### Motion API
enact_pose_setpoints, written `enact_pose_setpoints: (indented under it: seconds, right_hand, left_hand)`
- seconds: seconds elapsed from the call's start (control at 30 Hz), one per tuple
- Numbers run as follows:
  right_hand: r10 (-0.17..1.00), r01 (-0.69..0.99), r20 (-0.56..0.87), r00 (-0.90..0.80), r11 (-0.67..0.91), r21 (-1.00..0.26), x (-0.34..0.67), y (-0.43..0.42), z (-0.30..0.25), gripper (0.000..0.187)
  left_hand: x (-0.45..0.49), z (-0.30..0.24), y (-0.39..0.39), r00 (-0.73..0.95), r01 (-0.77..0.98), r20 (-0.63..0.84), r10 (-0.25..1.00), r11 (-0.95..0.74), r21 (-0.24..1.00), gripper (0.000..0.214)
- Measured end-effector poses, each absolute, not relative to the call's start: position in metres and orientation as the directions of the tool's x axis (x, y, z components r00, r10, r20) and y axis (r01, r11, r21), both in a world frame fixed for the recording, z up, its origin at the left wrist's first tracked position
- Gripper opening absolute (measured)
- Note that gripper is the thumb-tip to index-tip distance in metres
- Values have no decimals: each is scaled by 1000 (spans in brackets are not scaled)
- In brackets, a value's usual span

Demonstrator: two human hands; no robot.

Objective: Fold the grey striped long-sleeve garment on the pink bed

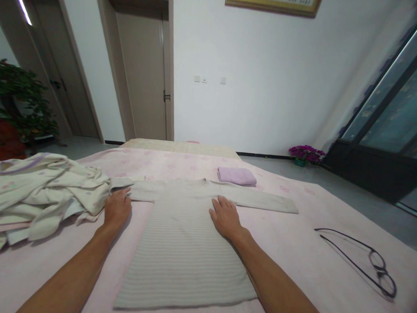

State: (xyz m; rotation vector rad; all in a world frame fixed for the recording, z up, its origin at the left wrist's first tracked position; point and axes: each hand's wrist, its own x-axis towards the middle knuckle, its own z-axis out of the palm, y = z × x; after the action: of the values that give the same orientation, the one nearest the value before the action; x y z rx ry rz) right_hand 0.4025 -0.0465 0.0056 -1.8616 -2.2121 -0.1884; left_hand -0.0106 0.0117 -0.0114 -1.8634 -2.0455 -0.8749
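Observation:
A striped, light grey long-sleeved shirt (188, 251) lies spread out with its hem towards me. Its right-hand sleeve stretches out straight to the side. My left hand (117, 209) has its fingers closed on the cuff end of the left-hand sleeve, which is raised and folded a little there. Flat on the upper chest of the shirt rests my right hand (227, 217), fingers extended. Just beyond the right-hand shoulder is a folded lilac cloth (237, 175).
A loose heap of cream patterned clothes (49, 196) lies at the left, close to my left hand. Black-framed glasses (378, 269) lie on the right of the pink sheet (283, 259). Beyond are a white wall, doors and a pot of purple flowers (306, 154).

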Motion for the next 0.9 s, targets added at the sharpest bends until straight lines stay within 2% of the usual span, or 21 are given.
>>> enact_pose_setpoints:
  seconds: [0.07,0.2,0.3,0.37,0.43,0.53,0.6,0.73,0.9]
  right_hand:
    - [951,982,264,-159,181,-58,402,-46,6,50]
    - [954,982,255,-158,178,-58,403,-45,4,51]
    - [953,983,261,-157,177,-57,403,-45,3,50]
    - [950,982,269,-158,179,-55,403,-45,3,50]
    - [949,983,272,-157,177,-51,403,-46,3,49]
    - [951,983,267,-158,176,-45,403,-46,4,49]
    - [951,984,265,-158,175,-44,403,-46,4,49]
    - [952,984,265,-155,173,-46,402,-46,5,49]
    - [955,984,254,-156,173,-46,402,-47,7,50]
  left_hand:
    - [-8,-7,9,-132,957,616,777,-63,285,44]
    - [9,7,-2,-13,884,781,625,-358,301,35]
    - [25,12,-9,34,816,775,631,-465,343,30]
    - [32,11,-10,30,801,682,731,-425,421,30]
    - [34,8,-10,-5,832,513,858,-281,478,32]
    - [30,6,-9,-119,902,316,941,-31,432,37]
    - [28,8,-10,-167,931,293,942,53,362,40]
    - [29,14,-14,-178,969,312,933,111,221,45]
    - [31,17,-16,-186,973,301,935,133,189,43]
